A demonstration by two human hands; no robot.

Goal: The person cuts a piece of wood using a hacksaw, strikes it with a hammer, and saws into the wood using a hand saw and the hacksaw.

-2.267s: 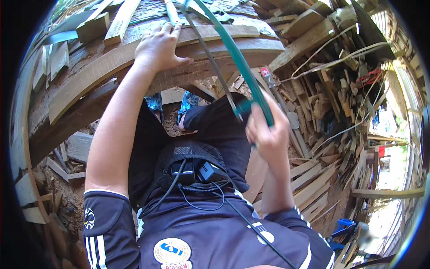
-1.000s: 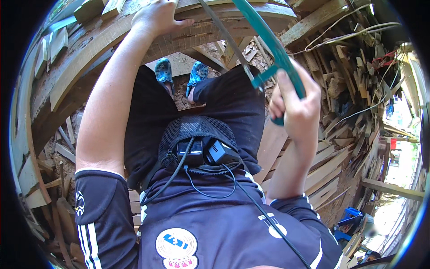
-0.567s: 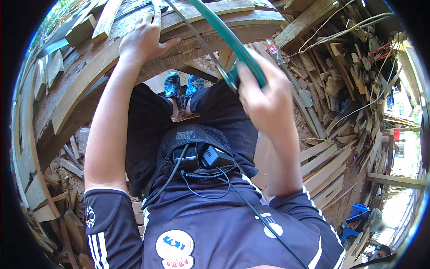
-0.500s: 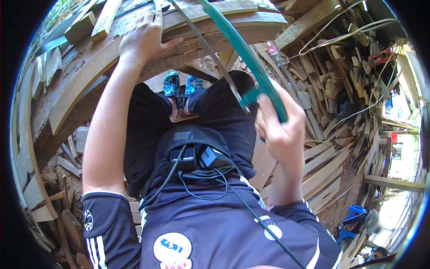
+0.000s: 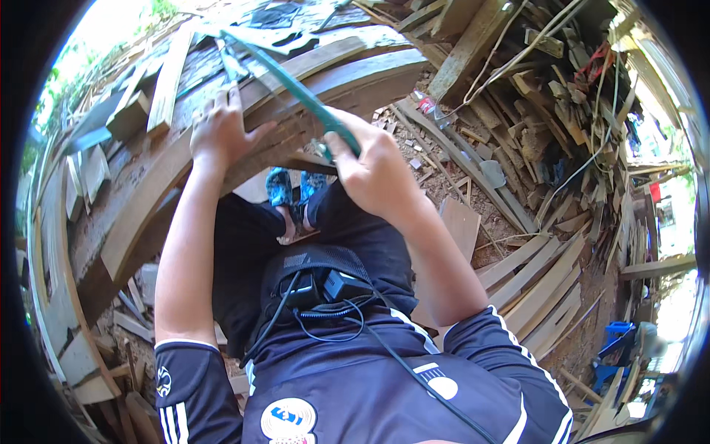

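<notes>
My right hand (image 5: pixel 362 159) is closed round the near end of a teal bow saw (image 5: pixel 285 80). The saw's frame slants away to the far left over the wooden workbench. Its thin blade is blurred and lies close to the edge of a curved wooden board (image 5: pixel 362 80); whether it touches the wood I cannot tell. Left of the saw, my left hand (image 5: pixel 222 133) lies flat on the wood, fingers stretched forward and thumb out to the side. Just beyond its fingertips is a thin bluish strip (image 5: pixel 231 63).
Light wooden blocks (image 5: pixel 168 89) lie on the bench at the far left. Wood offcuts (image 5: pixel 540 288) are heaped on the ground to the right, near a plastic bottle (image 5: pixel 427 105) and a pale cup (image 5: pixel 492 174). A blue object (image 5: pixel 612 344) stands at the lower right.
My right hand has swung forward and left with the saw, bringing it down over the bench edge. My left hand stays on the wood, while the view has shifted slightly.
</notes>
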